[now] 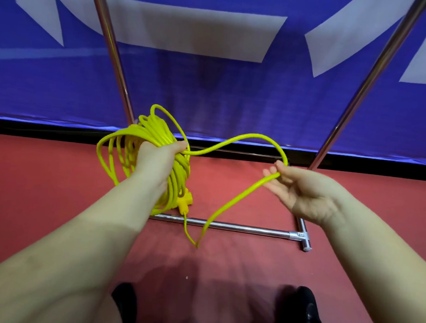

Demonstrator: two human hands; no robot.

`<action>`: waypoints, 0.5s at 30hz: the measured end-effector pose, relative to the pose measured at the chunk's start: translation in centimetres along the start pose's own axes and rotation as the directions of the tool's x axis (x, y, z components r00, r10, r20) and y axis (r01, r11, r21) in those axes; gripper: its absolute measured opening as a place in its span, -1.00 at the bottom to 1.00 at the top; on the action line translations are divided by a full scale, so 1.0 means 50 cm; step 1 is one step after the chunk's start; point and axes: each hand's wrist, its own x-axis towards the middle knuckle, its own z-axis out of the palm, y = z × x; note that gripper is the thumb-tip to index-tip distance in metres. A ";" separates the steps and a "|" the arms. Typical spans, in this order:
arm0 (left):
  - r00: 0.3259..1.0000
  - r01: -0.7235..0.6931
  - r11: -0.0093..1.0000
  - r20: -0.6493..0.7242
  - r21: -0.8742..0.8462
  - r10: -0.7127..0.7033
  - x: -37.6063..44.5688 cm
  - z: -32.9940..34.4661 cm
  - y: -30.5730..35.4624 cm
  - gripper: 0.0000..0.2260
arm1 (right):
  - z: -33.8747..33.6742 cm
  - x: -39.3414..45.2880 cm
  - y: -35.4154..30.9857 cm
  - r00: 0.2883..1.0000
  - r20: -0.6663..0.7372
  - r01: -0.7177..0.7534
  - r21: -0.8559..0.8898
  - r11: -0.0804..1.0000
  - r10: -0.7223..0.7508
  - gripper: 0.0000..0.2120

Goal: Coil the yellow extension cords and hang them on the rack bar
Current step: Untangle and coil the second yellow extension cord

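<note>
The left hand (157, 155) is gripping the coiled yellow cord (132, 154) (thumb over the bundle), arm extended forward. The right hand (302, 189), palm up with fingers relaxed, is cradling a free loop trailing toward the floor (56, 176) before the rack base bar (240, 228).
</note>
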 end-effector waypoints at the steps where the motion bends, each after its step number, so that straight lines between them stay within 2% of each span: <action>1: 1.000 -0.030 0.999 -0.008 0.026 0.030 -0.002 0.001 -0.002 -0.77 | 0.004 -0.005 -0.008 1.000 0.016 0.025 0.056 0.998 -0.026 -0.85; 4: 0.995 -0.095 0.986 0.026 0.136 0.092 -0.007 0.006 -0.009 -0.74 | 0.016 -0.013 -0.026 0.995 0.046 0.078 0.162 0.984 -0.087 -0.89; 8: 0.971 -0.163 0.958 0.211 0.237 0.113 -0.033 0.019 -0.015 -0.89 | 0.025 0.001 -0.022 0.992 -0.021 0.130 0.198 0.972 -0.128 -0.89; 12: 0.877 -0.229 0.924 0.477 0.305 0.059 -0.066 0.028 -0.018 -0.81 | 0.032 0.022 -0.012 0.990 -0.090 0.128 0.228 0.965 -0.110 -0.89; 15: 0.798 -0.213 0.917 0.601 0.337 -0.036 -0.087 0.037 -0.028 -0.76 | 0.040 0.034 -0.003 0.990 -0.112 0.112 0.206 0.972 -0.090 -0.85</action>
